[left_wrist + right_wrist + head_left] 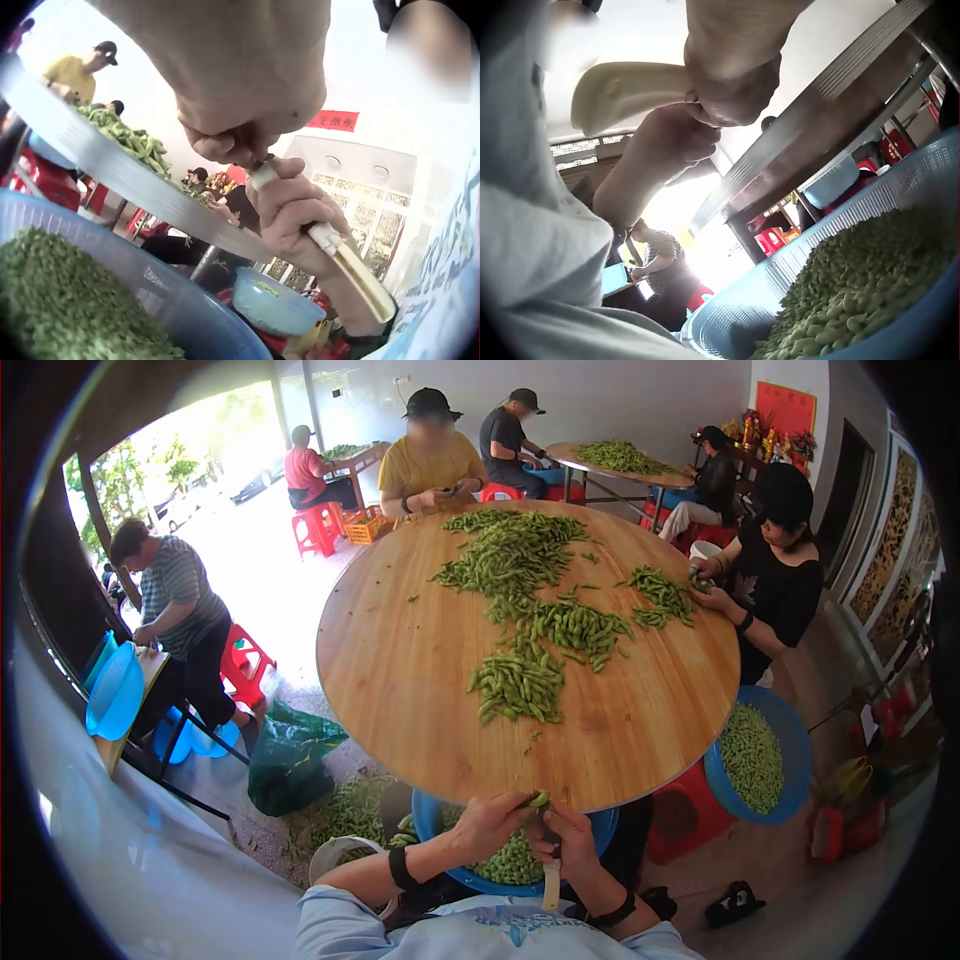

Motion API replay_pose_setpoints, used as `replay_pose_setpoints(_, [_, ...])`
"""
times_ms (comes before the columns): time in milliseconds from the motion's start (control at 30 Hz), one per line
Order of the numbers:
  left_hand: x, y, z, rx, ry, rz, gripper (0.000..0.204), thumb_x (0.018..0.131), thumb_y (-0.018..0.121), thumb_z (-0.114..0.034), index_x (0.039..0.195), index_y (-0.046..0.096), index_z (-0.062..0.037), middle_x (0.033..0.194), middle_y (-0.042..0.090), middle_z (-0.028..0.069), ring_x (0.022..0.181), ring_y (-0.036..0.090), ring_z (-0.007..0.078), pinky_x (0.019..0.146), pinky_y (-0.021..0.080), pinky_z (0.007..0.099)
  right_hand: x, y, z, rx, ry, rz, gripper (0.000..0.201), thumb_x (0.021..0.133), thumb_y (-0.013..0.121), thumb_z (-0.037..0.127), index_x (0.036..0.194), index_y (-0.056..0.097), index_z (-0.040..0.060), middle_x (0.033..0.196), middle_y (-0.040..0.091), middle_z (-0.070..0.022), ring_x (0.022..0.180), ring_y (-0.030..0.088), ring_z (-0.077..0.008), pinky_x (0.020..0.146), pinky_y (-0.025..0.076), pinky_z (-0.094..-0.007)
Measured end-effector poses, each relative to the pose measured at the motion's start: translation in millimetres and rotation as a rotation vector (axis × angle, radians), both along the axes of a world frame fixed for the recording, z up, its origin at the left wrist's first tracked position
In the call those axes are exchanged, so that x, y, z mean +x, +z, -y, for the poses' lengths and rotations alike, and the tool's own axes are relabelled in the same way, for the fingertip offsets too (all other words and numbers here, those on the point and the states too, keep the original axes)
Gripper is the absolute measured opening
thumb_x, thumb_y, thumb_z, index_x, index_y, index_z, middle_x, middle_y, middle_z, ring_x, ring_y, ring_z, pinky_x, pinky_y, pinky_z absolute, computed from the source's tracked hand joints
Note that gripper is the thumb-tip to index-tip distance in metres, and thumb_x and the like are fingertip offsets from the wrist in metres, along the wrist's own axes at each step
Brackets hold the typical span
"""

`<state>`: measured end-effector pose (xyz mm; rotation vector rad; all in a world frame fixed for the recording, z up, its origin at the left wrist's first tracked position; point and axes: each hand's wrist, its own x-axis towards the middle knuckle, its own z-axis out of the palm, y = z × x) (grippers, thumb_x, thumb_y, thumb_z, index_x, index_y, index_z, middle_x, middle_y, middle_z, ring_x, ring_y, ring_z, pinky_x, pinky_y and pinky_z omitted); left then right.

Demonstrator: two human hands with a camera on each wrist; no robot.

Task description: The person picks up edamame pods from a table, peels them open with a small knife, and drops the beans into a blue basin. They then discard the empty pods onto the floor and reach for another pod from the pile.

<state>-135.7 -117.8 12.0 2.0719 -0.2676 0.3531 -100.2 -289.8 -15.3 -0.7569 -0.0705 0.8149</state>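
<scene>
Just in front of the round table's near edge, my left hand [485,830] pinches a green bean pod [540,799] at its fingertips. My right hand [568,838] comes close against it, gripping a tool with a long cream handle [551,885]. In the left wrist view that handle [364,281] sticks out below the curled fingers; the tool's working end is hidden between the hands. Beneath both hands stands a blue basin [187,292] with shelled green beans [862,277] heaped inside. Piles of pods [520,685] lie on the wooden table [400,660].
A second blue basin [800,735] of beans stands at the right, beside a red stool [690,815]. Loose pods [350,810] and a green sack [290,760] lie on the floor at left. Two people work across the table, several others farther back.
</scene>
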Motion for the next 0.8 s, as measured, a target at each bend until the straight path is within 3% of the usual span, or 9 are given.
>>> replay_pose_setpoints(33, [-1.3, -2.2, 1.6, 0.002, 0.002, 0.007, 0.021, 0.087, 0.059, -0.012, 0.103, 0.060, 0.0002, 0.081, 0.063, 0.0171, 0.071, 0.063, 0.0336, 0.058, 0.048, 0.0367, 0.2, -0.7, 0.8, -0.024, -0.008, 0.092, 0.018, 0.095, 0.047, 0.015, 0.104, 0.055, 0.0025, 0.068, 0.048, -0.0054, 0.048, 0.040, -0.0100, 0.039, 0.033, -0.0227])
replay_pose_setpoints(100, [-1.1, -4.6, 3.1, -0.421, 0.036, -0.390, 0.018, 0.088, 0.057, -0.011, 0.100, 0.063, 0.0009, 0.080, 0.064, 0.0195, 0.071, 0.063, 0.0353, 0.060, 0.049, 0.0363, 3.9, -3.4, 1.9, -0.044, -0.014, 0.193, 0.019, 0.095, 0.046, 0.015, 0.105, 0.055, 0.0017, 0.068, 0.049, -0.0057, 0.048, 0.041, -0.0102, 0.040, 0.033, -0.0231])
replay_pose_setpoints(200, [-0.6, -3.7, 3.7, -0.438, 0.040, -0.520, 0.015, 0.087, 0.056, -0.009, 0.095, 0.064, 0.0014, 0.079, 0.063, 0.0212, 0.073, 0.063, 0.0379, 0.062, 0.049, 0.0393, 2.1, -12.0, 3.9, -0.137, -0.054, 0.309, 0.021, 0.094, 0.048, 0.011, 0.110, 0.055, -0.0002, 0.069, 0.052, -0.0047, 0.046, 0.042, -0.0096, 0.040, 0.032, -0.0234])
replay_pose_setpoints(267, [-4.9, -7.6, 10.9, -0.245, 0.044, -0.345, 0.016, 0.086, 0.055, -0.008, 0.096, 0.063, 0.0014, 0.080, 0.062, 0.0221, 0.075, 0.062, 0.0391, 0.063, 0.050, 0.0406, 1.2, -11.1, 5.5, -0.526, -0.181, 0.578, 0.030, 0.090, 0.058, 0.011, 0.117, 0.055, -0.0012, 0.073, 0.059, -0.0060, 0.055, 0.054, -0.0131, 0.049, 0.044, -0.0263])
replay_pose_setpoints(300, [-7.0, -9.2, 14.1, -0.051, 0.047, -0.168, 0.016, 0.085, 0.055, -0.007, 0.097, 0.062, 0.0014, 0.082, 0.062, 0.0231, 0.077, 0.062, 0.0403, 0.065, 0.050, 0.0418, 2.3, -12.5, 4.6, -0.532, -0.182, 0.573, 0.030, 0.090, 0.058, 0.011, 0.117, 0.055, -0.0012, 0.073, 0.059, -0.0060, 0.055, 0.054, -0.0131, 0.049, 0.044, -0.0263])
replay_pose_setpoints(367, [-10.2, -7.4, 18.0, -0.046, 0.035, -0.148, 0.018, 0.083, 0.055, -0.006, 0.098, 0.061, 0.0010, 0.083, 0.062, 0.0236, 0.078, 0.061, 0.0411, 0.066, 0.050, 0.0428, 7.1, -17.7, 0.8, -0.672, -0.399, 1.028, 0.037, 0.084, 0.064, 0.009, 0.117, 0.054, -0.0010, 0.084, 0.061, -0.0132, 0.071, 0.062, -0.0212, 0.065, 0.050, -0.0294])
replay_pose_setpoints(467, [-12.3, -11.6, 20.8, -0.042, 0.034, -0.114, 0.021, 0.081, 0.055, -0.005, 0.101, 0.060, -0.0002, 0.082, 0.061, 0.0248, 0.079, 0.061, 0.0428, 0.066, 0.050, 0.0449, 11.7, -17.1, 8.8, -0.810, -0.338, 1.307, 0.044, 0.078, 0.068, 0.005, 0.119, 0.052, -0.0021, 0.096, 0.062, -0.0166, 0.086, 0.064, -0.0280, 0.074, 0.050, -0.0303])
replay_pose_setpoints(567, [-12.8, -8.8, 23.0, -0.017, 0.047, -0.162, 0.021, 0.079, 0.056, -0.006, 0.099, 0.059, -0.0003, 0.075, 0.060, 0.0235, 0.075, 0.061, 0.0423, 0.062, 0.049, 0.0438, 11.9, -20.5, 6.9, -0.773, -0.425, 1.530, 0.042, 0.077, 0.065, 0.005, 0.116, 0.052, -0.0035, 0.099, 0.059, -0.0232, 0.087, 0.061, -0.0382, 0.073, 0.052, -0.0357])
replay_pose_setpoints(800, [-22.7, -11.7, 30.7, 0.052, -0.032, -0.286, 0.015, 0.077, 0.055, -0.005, 0.090, 0.054, 0.0008, 0.063, 0.055, 0.0223, 0.064, 0.059, 0.0417, 0.054, 0.047, 0.0429, 11.6, -26.2, 13.5, -0.835, -0.271, 1.424, 0.030, 0.074, 0.059, -0.001, 0.103, 0.053, -0.0027, 0.087, 0.056, -0.0198, 0.078, 0.060, -0.0379, 0.065, 0.051, -0.0406])
